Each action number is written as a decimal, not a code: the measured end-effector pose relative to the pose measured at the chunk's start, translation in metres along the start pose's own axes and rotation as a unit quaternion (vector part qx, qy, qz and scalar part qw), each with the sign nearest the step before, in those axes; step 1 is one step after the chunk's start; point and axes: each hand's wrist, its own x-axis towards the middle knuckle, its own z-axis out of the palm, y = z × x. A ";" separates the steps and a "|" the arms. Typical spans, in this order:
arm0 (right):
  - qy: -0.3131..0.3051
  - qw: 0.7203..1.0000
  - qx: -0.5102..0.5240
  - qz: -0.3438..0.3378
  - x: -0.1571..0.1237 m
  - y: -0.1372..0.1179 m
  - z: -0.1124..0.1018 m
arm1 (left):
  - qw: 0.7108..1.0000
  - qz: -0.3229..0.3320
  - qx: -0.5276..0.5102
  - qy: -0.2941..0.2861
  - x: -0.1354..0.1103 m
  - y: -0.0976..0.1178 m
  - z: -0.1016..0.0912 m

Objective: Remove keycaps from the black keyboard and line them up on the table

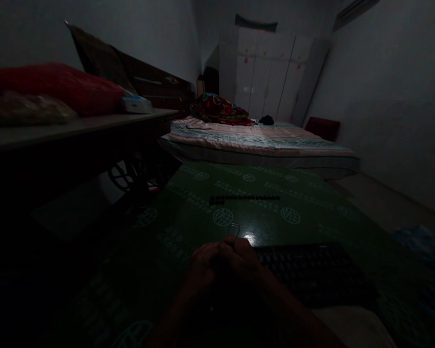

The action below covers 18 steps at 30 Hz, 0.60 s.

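In dim light my left hand (205, 258) and my right hand (244, 258) are closed and pressed together over the near part of a green table (188, 212). A wire keycap puller (234, 229) sticks up from between them, its thin loop pointing away from me. The right fingers grip its lower end. What the left fingers close on is too dark to make out. Beside my right hand lies a black keyboard (315, 270), partly covered by my right forearm. Beyond the hands, small dark keycaps (244, 197) stand in a line, with a few in a second row at the left.
A pale cloth or pad (353, 326) lies at the keyboard's near edge. On the left, a shelf-like table (159, 115) holds a red bag (76, 87) and a small box (137, 104). Behind the green table stand a bed (264, 140) and a white wardrobe (268, 72).
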 end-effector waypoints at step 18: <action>0.014 0.995 0.097 0.008 0.002 0.017 0.006 | 0.998 0.009 0.066 -0.021 -0.001 0.002 -0.001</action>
